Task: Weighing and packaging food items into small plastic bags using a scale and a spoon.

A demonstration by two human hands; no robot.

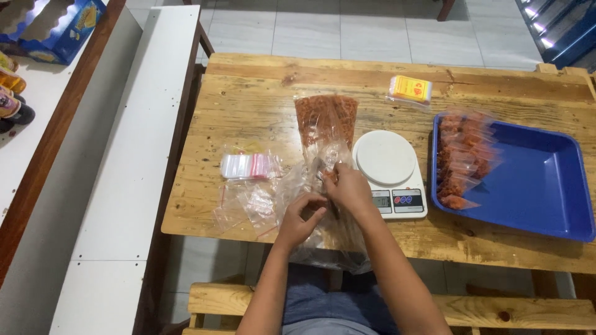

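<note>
- A knotty wooden bench (248, 105) fills the middle.
- Pale floor tiles (372, 28) lie beyond.
- A white shelf (133, 167) runs along the left.
- A slatted wooden seat (472, 310) stands near.

Colours as I read them from my feed: table (248, 111) pale yellow-brown wood, knotty grain. Big bag (326, 124) clear plastic, rust-orange contents. Kitchen scale (390, 167) white, round platter, grey display. Tray (540, 180) deep blue, holding small orange-filled packets (462, 158). Little yellow pack (410, 89) with red marking. Stack of empty bags (248, 166) clear, pink-red strips. Floor tiles (372, 28) light grey.
</note>
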